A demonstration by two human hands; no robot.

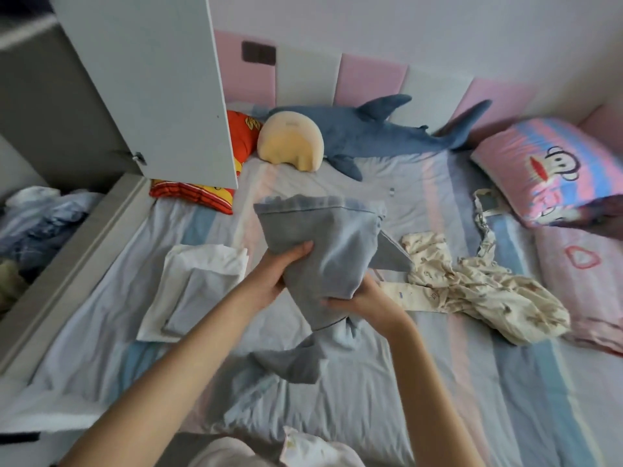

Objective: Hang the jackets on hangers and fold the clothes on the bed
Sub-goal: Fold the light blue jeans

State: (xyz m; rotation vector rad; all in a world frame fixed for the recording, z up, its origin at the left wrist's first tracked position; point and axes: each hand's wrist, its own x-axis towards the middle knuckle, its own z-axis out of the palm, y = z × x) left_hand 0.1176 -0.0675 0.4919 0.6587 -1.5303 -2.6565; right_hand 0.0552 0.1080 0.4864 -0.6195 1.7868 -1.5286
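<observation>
Pale cloth bunched at the bottom edge sits nearest me; I cannot tell what it is. Beyond it the bed, with its striped sheet, carries everything. Over its middle I hold the grey garment, partly doubled, with one loose end trailing down onto the sheet. To its right, cream patterned clothes lie crumpled and unfolded. To its left, a folded white piece lies flat. My left hand grips the grey garment's left edge, thumb on top, and my right hand clutches its lower part from beneath. To fold it well, I judge I should lay it flat, smooth the creases, tuck the trailing end inside, square the edges, and set it just beside the white piece.
</observation>
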